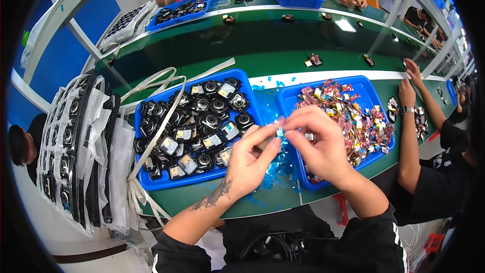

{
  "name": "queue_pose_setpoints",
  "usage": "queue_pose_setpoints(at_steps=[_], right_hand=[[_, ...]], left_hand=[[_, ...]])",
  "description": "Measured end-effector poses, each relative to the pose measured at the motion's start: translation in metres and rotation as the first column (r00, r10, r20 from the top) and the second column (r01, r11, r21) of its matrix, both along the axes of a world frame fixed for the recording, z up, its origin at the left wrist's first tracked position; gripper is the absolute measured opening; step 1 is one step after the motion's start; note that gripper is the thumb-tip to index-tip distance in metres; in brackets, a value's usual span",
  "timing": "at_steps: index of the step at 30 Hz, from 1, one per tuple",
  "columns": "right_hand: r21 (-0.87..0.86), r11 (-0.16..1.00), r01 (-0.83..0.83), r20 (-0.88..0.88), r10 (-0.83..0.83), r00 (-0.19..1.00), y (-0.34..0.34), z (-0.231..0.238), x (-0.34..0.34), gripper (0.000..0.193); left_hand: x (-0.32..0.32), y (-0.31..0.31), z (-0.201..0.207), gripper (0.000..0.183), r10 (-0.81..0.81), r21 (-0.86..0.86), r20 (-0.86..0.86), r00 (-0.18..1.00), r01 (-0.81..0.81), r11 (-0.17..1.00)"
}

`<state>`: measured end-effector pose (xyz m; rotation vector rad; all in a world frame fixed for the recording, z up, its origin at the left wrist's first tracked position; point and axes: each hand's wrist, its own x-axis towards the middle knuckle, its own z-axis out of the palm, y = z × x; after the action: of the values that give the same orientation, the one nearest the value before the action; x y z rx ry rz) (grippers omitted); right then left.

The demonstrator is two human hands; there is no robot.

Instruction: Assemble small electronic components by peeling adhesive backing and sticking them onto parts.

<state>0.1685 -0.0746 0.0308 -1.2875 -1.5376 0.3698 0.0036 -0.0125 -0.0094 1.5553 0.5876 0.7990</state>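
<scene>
My left hand [251, 159] and my right hand [322, 139] meet over the gap between two blue trays, thumbs and fingertips pinched close together. Between them shows a small shiny piece with blue film [280, 132]; its exact kind is too small to tell. On the left, a blue tray [199, 184] holds many black smartwatch bodies [209, 121], some back up, others showing their insides. To the right, another blue tray [376, 88] is heaped with small parts [348, 116] in red, yellow and silver. Scraps of blue film [273, 172] litter the green table below my hands.
White straps [162, 121] hang across the left tray's edge. Stacked trays of watch parts [65, 146] in white wrapping stand at far left. Beyond lies a green conveyor [242, 40] carrying several small assemblies. A co-worker's arms [410, 136] reach in at right; others sit across.
</scene>
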Motion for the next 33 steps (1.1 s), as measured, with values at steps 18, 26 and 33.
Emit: queue_pose_setpoints(at_steps=[18, 26, 33], right_hand=[[-0.128, 0.991, 0.044, 0.070, -0.035, 0.997, -0.026, 0.007, -0.005, 0.012], [-0.376, 0.881, -0.287, -0.547, 0.039, 0.836, -0.030, -0.011, -0.004, 0.012], [-0.180, 0.937, -0.300, -0.850, 0.006, 0.527, -0.028, -0.024, -0.013, 0.017]], left_hand=[[-0.006, 0.003, 0.011, 0.036, 0.009, 0.282, -0.011, 1.000, -0.006, 0.959], [-0.003, -0.001, 0.010, 0.040, -0.041, -0.214, 0.401, 0.915, 0.137, 0.967], [0.002, -0.004, 0.003, 0.047, -0.033, -0.143, 0.300, 0.954, 0.079, 0.987]])
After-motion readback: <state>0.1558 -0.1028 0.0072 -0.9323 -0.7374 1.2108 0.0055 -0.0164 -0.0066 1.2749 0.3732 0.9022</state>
